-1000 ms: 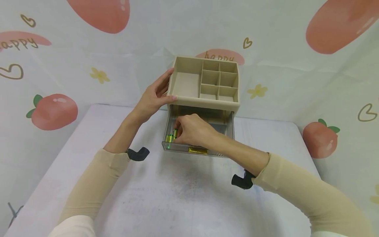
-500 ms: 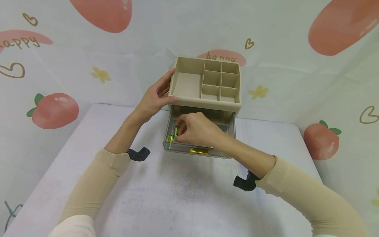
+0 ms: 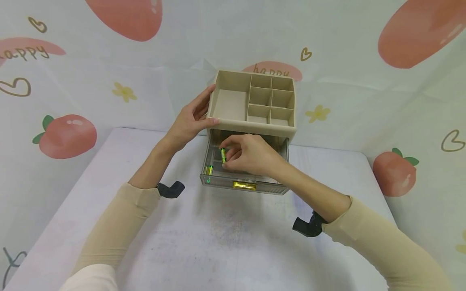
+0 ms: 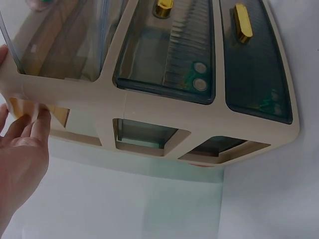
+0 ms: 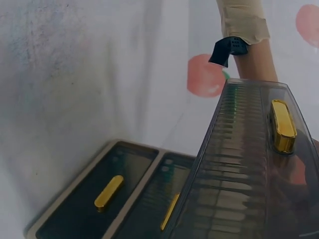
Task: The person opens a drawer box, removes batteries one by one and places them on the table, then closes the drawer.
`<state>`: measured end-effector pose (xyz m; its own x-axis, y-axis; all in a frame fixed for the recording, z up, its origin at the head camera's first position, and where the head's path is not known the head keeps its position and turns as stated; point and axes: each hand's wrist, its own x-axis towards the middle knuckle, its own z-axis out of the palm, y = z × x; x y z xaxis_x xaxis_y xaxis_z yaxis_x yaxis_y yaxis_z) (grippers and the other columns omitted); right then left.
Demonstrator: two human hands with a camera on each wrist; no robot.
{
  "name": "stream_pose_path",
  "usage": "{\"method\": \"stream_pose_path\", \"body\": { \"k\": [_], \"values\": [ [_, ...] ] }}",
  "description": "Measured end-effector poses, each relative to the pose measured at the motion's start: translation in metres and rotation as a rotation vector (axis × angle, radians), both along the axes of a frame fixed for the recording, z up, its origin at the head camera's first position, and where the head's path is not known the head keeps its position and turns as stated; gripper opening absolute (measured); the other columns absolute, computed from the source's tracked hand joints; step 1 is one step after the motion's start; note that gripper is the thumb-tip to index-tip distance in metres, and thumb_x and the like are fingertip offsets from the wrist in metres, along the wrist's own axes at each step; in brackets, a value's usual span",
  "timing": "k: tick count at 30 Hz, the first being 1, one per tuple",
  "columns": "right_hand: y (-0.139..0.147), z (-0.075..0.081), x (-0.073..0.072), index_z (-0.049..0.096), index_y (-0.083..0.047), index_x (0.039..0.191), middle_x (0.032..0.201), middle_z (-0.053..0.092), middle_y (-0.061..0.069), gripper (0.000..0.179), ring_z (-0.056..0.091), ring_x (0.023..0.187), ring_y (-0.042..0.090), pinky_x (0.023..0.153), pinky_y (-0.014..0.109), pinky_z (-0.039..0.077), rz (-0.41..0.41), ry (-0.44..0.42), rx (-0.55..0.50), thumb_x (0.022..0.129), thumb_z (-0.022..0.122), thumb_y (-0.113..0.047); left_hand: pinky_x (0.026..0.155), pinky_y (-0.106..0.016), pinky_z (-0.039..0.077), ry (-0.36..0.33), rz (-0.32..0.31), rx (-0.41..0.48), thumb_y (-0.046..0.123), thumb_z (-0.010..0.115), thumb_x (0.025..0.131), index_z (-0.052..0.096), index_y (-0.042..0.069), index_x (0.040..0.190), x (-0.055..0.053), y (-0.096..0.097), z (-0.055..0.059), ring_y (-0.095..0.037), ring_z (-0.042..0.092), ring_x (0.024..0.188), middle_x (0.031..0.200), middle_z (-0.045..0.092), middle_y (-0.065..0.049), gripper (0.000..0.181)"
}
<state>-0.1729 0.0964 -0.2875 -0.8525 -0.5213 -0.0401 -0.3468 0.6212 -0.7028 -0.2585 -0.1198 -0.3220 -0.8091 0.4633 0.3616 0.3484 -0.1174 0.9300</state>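
My right hand [image 3: 251,153] pinches a small green-and-gold battery [image 3: 223,155] between thumb and fingertips, over the pulled-out top drawer [image 3: 223,180]. Another battery [image 3: 209,170] lies in that clear drawer's front left corner. A beige drawer organizer [image 3: 255,127] stands at the back of the table. My left hand [image 3: 186,121] holds its left side, thumb over the front top edge and fingers along the side wall. In the left wrist view, fingers of the left hand [image 4: 22,159] rest at a side cutout. The right hand is hidden behind the drawer in the right wrist view.
Divided compartments [image 3: 259,95] top the organizer. Two lower drawers, including the bottom drawer [image 5: 75,214], are pushed in, each with a gold handle. Round metallic ends [image 4: 200,74] show inside the middle drawer. A printed cloth [image 3: 174,44] hangs behind the white table [image 3: 218,250].
My right hand has lifted the battery from beside the other one and shifted it right and back within the drawer area. The left hand keeps its hold on the organizer.
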Motion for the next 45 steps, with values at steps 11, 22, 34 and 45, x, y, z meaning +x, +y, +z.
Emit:
{"method": "stream_pose_path", "body": {
  "k": [11, 22, 34, 45],
  "values": [
    [0.017, 0.004, 0.005, 0.068, -0.004, 0.119, 0.086, 0.071, 0.0, 0.041, 0.069, 0.076, 0.013, 0.075, 0.031, 0.054, -0.053, -0.012, -0.169, 0.081, 0.08, -0.009, 0.111, -0.029, 0.035, 0.002, -0.004, 0.003, -0.001, 0.065, 0.092, 0.025, 0.016, 0.159, 0.001, 0.0, 0.001, -0.02, 0.028, 0.147, 0.163, 0.023, -0.006, 0.08],
    [0.038, 0.009, 0.013, 0.067, -0.002, 0.123, 0.091, 0.069, 0.008, 0.043, 0.068, 0.081, 0.021, 0.076, 0.027, 0.055, -0.089, -0.028, -0.33, 0.081, 0.079, -0.003, 0.11, -0.027, 0.036, 0.0, 0.004, 0.001, -0.002, 0.066, 0.091, 0.026, 0.017, 0.159, 0.001, -0.001, 0.0, -0.02, 0.028, 0.147, 0.163, 0.024, -0.006, 0.081],
    [0.064, 0.008, 0.015, 0.066, 0.0, 0.125, 0.096, 0.065, 0.012, 0.043, 0.064, 0.086, 0.02, 0.079, 0.026, 0.055, -0.073, -0.019, -0.44, 0.083, 0.076, 0.002, 0.115, -0.031, 0.03, 0.019, -0.022, -0.008, -0.004, 0.066, 0.091, 0.024, 0.014, 0.159, 0.0, -0.001, 0.004, -0.019, 0.024, 0.149, 0.164, 0.021, -0.004, 0.082],
    [0.096, 0.006, 0.02, 0.064, -0.002, 0.131, 0.1, 0.067, 0.007, 0.046, 0.065, 0.09, 0.016, 0.08, 0.023, 0.055, -0.164, -0.007, -0.453, 0.086, 0.075, -0.003, 0.115, -0.03, 0.028, 0.013, -0.031, -0.014, -0.004, 0.066, 0.091, 0.023, 0.015, 0.159, 0.001, -0.001, 0.005, -0.017, 0.023, 0.149, 0.164, 0.02, -0.003, 0.082]
  ]
}}
